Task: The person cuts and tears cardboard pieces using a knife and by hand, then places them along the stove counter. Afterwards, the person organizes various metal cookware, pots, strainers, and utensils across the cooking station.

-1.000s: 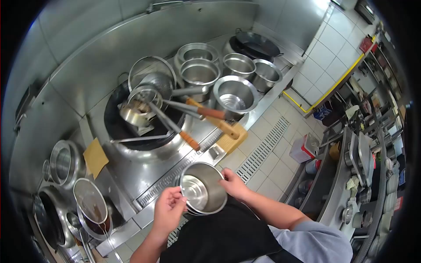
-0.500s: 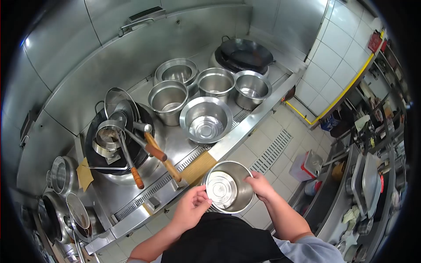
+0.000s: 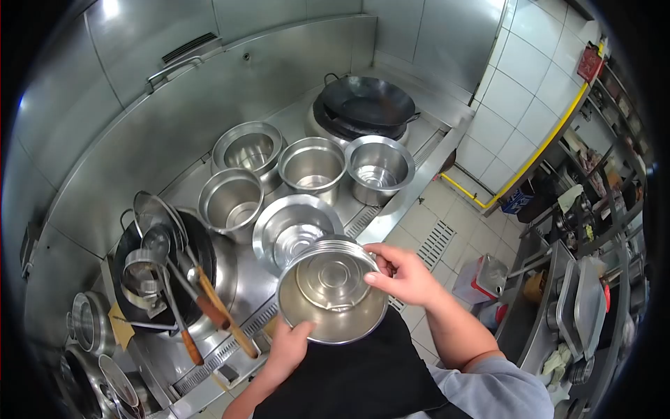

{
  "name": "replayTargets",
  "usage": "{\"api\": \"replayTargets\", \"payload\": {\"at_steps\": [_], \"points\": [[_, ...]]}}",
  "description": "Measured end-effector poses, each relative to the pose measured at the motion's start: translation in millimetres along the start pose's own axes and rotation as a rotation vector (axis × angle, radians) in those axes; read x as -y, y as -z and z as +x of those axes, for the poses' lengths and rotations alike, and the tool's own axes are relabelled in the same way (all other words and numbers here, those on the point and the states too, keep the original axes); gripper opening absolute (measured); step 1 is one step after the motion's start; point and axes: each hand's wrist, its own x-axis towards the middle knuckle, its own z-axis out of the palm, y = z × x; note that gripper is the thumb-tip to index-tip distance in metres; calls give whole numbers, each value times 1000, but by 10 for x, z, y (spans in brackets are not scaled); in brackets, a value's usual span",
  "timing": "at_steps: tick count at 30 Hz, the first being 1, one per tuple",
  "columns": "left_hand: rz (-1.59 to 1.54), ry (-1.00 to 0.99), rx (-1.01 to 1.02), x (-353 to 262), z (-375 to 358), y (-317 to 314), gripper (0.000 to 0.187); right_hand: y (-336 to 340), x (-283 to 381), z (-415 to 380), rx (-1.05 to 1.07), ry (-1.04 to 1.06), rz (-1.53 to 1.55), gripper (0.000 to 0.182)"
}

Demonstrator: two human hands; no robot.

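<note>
A stainless steel pot is tilted with its mouth toward me, showing its round ringed bottom. My left hand grips the lower-left rim, thumb inside, the other fingers hidden behind the wall. At the upper-right side of the pot is my right hand, its thumb and fingers closed at the edge. Just beyond, partly covered by the held pot, a wide-rimmed steel pot stands on the steel counter.
Several more steel pots stand behind. A dark wok sits at the far end; another wok at left holds ladles and strainers with wooden handles. Shelving lines the right, with a floor drain between.
The held pot has risen toward the counter pots and tilted. My left hand has shifted to its lower rim, my right hand toward its upper side. The camera view has shifted right.
</note>
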Motion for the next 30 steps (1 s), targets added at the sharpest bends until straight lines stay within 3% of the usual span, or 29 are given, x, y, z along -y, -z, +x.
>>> {"api": "replayTargets", "payload": {"at_steps": [1,2,4,6,8,10,14,15,17,19,23,27,29,30], "points": [[-151,138,-90,-9,118,-86,46,225,-144,182,120,47,167,49],[-148,136,-94,-43,270,-169,46,495,-382,429,52,206,-33,50],[-570,250,-113,-116,590,-344,48,1092,-904,1034,-220,171,-277,42],[-646,278,-121,-162,880,-555,44,1773,-1525,1740,-410,138,-282,43],[-728,307,-139,-262,1189,-833,41,2391,-2168,2476,-516,262,-694,47],[-683,256,-328,-377,1399,-1105,40,2789,-2775,3138,-572,346,-829,48],[-539,200,-598,-560,1625,-1512,51,3106,-3885,4083,-437,328,-815,29],[-544,198,-637,-518,1606,-1561,51,3037,-3948,4168,-531,439,-890,35],[-571,66,-762,-372,1558,-1659,52,2979,-4247,4344,-660,400,-787,44],[-620,47,-829,-530,1627,-1894,53,2940,-4607,4565,-639,458,-918,48],[-622,37,-949,-445,1647,-2058,53,3102,-4289,4758,-566,416,-875,46],[-624,-58,-1015,-497,1712,-2281,50,3616,-3560,5291,-669,669,-933,43],[-658,22,-1024,-720,1741,-2431,37,3756,-3040,5591,-595,771,-973,42],[-681,22,-997,-665,1718,-2432,39,3800,-2809,5764,-553,791,-1015,42]]}}
